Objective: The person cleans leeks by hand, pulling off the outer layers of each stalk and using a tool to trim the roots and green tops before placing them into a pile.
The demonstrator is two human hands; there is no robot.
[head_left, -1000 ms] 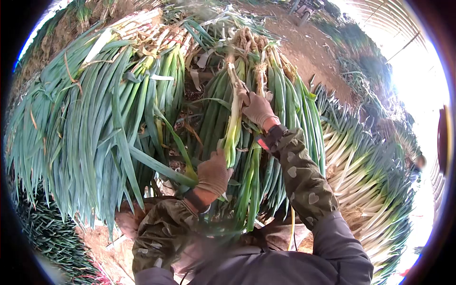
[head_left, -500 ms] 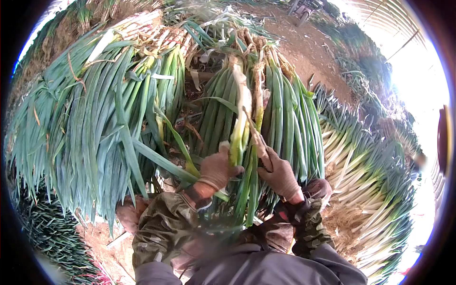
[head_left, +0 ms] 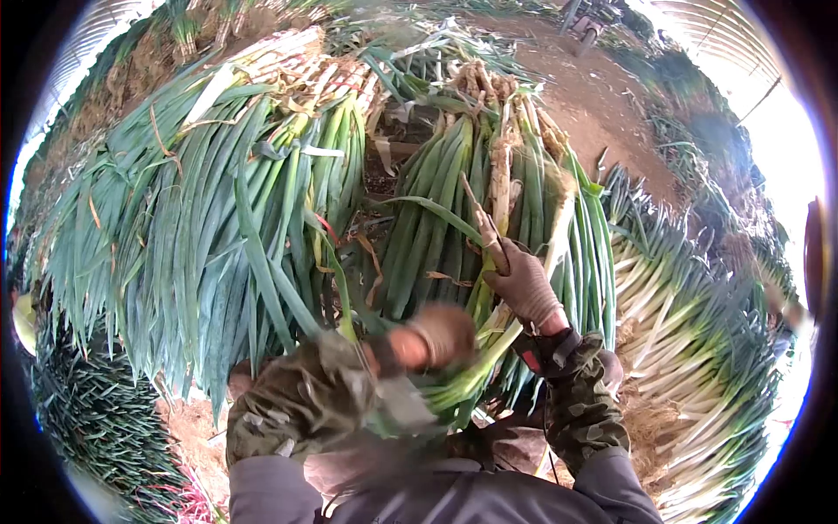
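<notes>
Brown-gloved right hand (head_left: 526, 284) holds 1 knife-like tool (head_left: 489, 232) near 1 blurred left hand (head_left: 443, 335).

We are in a farm shed, much like a polytunnel: a ribbed, arched roof (head_left: 717, 33) curves over us with bright light at its sides, bare brown earth (head_left: 602, 113) makes our floor, and heaps of long green onions (head_left: 175, 236) lie around us, roots and all
</notes>
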